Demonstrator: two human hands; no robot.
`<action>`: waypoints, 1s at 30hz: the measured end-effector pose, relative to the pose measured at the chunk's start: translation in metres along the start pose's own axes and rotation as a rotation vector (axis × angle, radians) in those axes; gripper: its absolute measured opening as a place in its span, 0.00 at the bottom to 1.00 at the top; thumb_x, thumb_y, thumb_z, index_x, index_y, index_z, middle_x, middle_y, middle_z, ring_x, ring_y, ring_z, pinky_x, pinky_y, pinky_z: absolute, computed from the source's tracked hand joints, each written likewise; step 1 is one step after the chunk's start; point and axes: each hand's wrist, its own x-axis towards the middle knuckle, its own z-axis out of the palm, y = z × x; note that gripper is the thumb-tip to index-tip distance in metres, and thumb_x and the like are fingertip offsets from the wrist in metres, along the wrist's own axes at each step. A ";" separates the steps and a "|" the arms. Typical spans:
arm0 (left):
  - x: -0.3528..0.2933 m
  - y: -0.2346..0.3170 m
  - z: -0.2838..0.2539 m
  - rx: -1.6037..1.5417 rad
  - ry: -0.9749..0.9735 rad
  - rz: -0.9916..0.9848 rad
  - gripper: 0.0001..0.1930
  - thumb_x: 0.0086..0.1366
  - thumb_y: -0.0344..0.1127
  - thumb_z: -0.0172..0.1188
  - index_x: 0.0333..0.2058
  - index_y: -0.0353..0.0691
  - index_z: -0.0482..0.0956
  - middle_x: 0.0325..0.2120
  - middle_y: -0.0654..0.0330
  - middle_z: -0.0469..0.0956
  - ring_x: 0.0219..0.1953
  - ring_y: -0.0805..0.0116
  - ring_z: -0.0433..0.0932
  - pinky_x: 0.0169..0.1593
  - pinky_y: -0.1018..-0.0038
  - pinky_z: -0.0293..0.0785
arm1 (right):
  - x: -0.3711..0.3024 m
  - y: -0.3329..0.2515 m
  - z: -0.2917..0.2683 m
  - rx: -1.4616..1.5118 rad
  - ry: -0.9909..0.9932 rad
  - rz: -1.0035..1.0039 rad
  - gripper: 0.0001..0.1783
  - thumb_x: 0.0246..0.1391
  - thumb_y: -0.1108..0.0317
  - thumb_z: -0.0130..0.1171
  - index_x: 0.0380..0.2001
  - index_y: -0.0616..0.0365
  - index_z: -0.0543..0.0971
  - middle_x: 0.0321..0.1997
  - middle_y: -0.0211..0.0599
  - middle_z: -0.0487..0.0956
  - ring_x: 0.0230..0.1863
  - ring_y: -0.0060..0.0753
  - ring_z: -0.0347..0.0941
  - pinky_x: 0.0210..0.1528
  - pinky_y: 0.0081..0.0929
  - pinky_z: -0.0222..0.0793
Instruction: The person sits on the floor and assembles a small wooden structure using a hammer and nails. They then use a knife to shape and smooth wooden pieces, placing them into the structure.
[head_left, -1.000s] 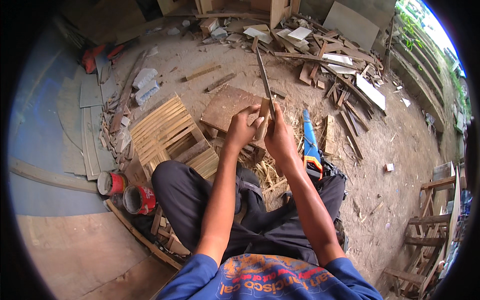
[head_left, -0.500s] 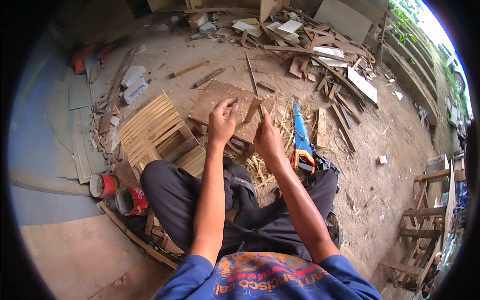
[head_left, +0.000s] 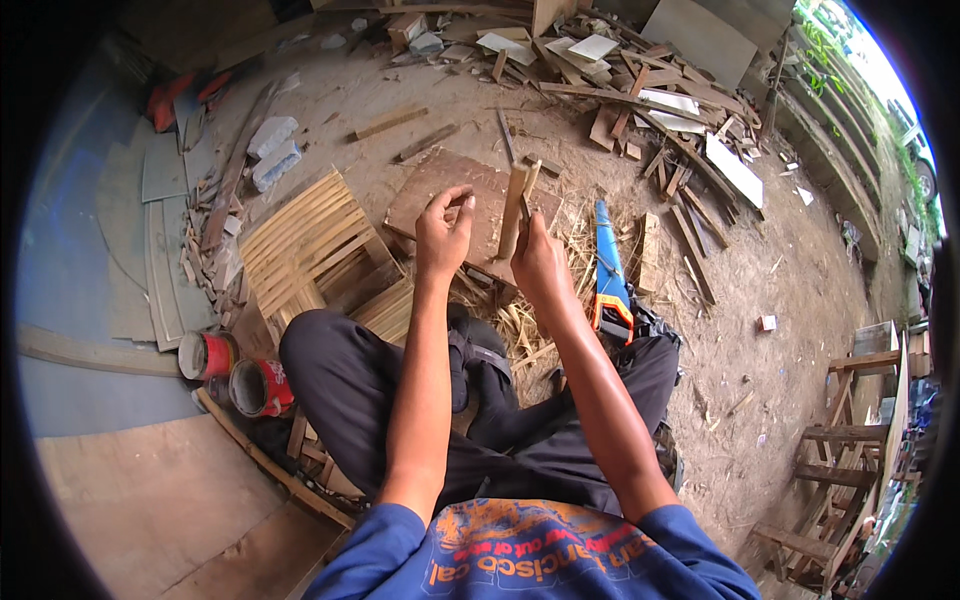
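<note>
My right hand (head_left: 538, 265) is closed round the grip of a long-bladed knife (head_left: 507, 136), whose narrow blade points away from me. A pale wooden stick (head_left: 513, 205) stands nearly upright over a low brown wooden board (head_left: 420, 195). The knife passes behind the stick; whether the edge is sunk into it I cannot tell. To the left of the stick hovers my left hand (head_left: 445, 232), fingers curled and apart from the thumb, with nothing in it.
A slatted wooden piece (head_left: 305, 240) lies left of the board. Right of it, a blue-bladed handsaw (head_left: 609, 260) rests by wood shavings (head_left: 575, 235). Red buckets (head_left: 262, 388) sit near my left knee. Scrap wood (head_left: 650, 100) is heaped far right.
The stick has become more upright and shows more of its length. The knife blade has dropped lower behind it, while my left hand stays nearly in place.
</note>
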 end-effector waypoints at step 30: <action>-0.006 0.052 0.020 -0.150 0.189 0.514 0.21 0.65 0.44 0.65 0.50 0.36 0.77 0.47 0.59 0.80 0.51 0.71 0.75 0.54 0.70 0.68 | -0.038 -0.015 -0.017 0.397 0.297 -0.060 0.08 0.61 0.70 0.60 0.32 0.63 0.73 0.19 0.37 0.77 0.21 0.14 0.69 0.22 0.24 0.65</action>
